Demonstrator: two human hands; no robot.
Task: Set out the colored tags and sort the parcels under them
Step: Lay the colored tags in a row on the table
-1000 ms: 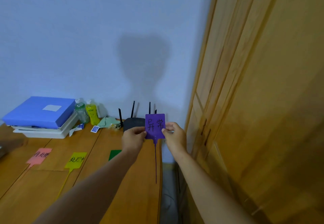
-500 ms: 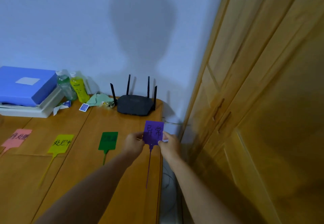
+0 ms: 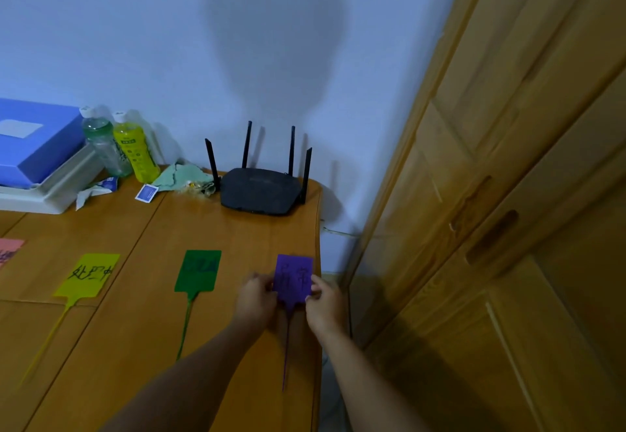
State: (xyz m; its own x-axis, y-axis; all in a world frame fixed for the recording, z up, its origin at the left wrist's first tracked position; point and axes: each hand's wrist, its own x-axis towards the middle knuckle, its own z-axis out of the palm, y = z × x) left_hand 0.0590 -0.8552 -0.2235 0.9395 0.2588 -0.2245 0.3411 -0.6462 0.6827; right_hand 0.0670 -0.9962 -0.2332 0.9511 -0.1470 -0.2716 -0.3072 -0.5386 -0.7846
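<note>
A purple tag (image 3: pixel 293 277) with black writing and a long thin tail is pinched at its two side edges, low over the wooden table (image 3: pixel 142 330) near the right edge. My left hand (image 3: pixel 254 299) grips its left side and my right hand (image 3: pixel 326 306) its right side. To the left, a green tag (image 3: pixel 197 271), a yellow tag (image 3: pixel 88 274) and a pink tag (image 3: pixel 8 251) lie flat in a row. No parcels are in view.
A black router (image 3: pixel 261 190) with several antennas stands at the back by the wall. Two bottles (image 3: pixel 135 147), crumpled paper (image 3: pixel 183 176) and a blue box (image 3: pixel 32 142) on white trays sit at the back left. A wooden wardrobe (image 3: pixel 508 194) stands right of the table.
Both hands have brought the purple tag down from in front of the wall to just above the table, right of the green tag. The view has tilted downward.
</note>
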